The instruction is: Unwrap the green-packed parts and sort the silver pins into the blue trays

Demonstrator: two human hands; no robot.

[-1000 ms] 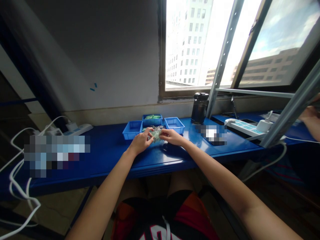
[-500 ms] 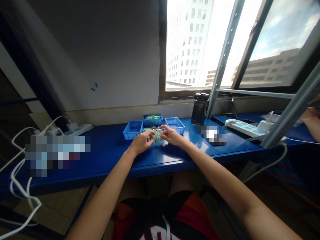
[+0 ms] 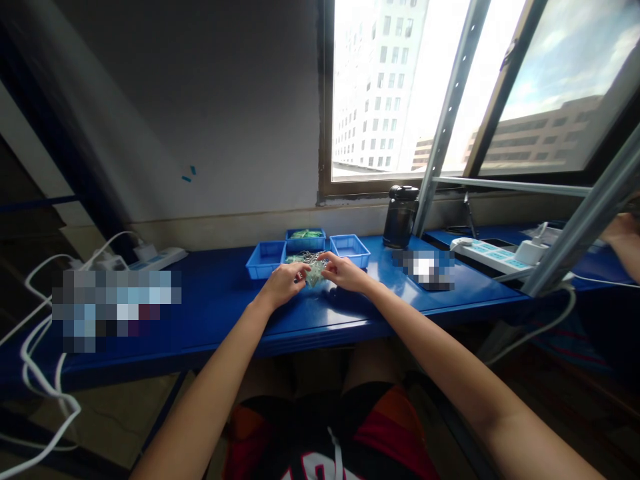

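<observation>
As we sit with our shorts (image 3: 380,427) just below the edge of the table (image 3: 200,327), both forearms reach forward, with our left hand (image 3: 284,287) and right hand (image 3: 346,273) on either side of a pale green packet (image 3: 316,275). It is between our fingertips, in front of the trays; we cannot tell whether it rests on the table or hangs just above it. On each hand the thumb and forefinger curve toward the packet and look slightly apart, but we cannot tell whether either pair grips it.

We judge this to be light fingertip work: the packet looks thin and slippery, so we do well to hold our wrists low, steady it from one side and handle it from the other, without crushing it. Since a heap of metal bits (image 3: 311,256) lies just behind, we should mind our knuckles there.

Beyond our left hand is the left tray (image 3: 265,272), beyond our right the right tray (image 3: 349,247); between and behind them, the rear tray (image 3: 315,243) holds green strips (image 3: 306,234). Farther right, a black bottle (image 3: 399,220) stands upright below the window (image 3: 383,113).
</observation>
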